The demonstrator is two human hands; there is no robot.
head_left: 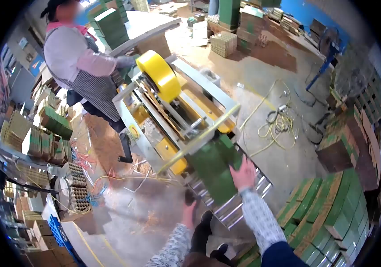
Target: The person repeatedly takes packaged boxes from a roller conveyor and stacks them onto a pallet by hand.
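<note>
A flat green box (pixel 215 171) lies on the roller conveyor (pixel 232 213), its far end under the front bar of a carton taping machine (pixel 168 147). My right hand (pixel 243 173) rests against the box's right side, fingers stretched out and apart. To the left of the rollers is my left hand (pixel 189 212), blurred, its fingers not clear; a dark patch shows just beyond it. A large yellow tape roll (pixel 158 75) sits on top of the machine.
A co-worker in a checked apron (pixel 94 91) stands at the machine's far left side. Green boxes (pixel 319 209) are stacked close at my right. Egg trays (pixel 78 187) stand on the left. A coiled yellow cord (pixel 279 129) lies on the floor at right.
</note>
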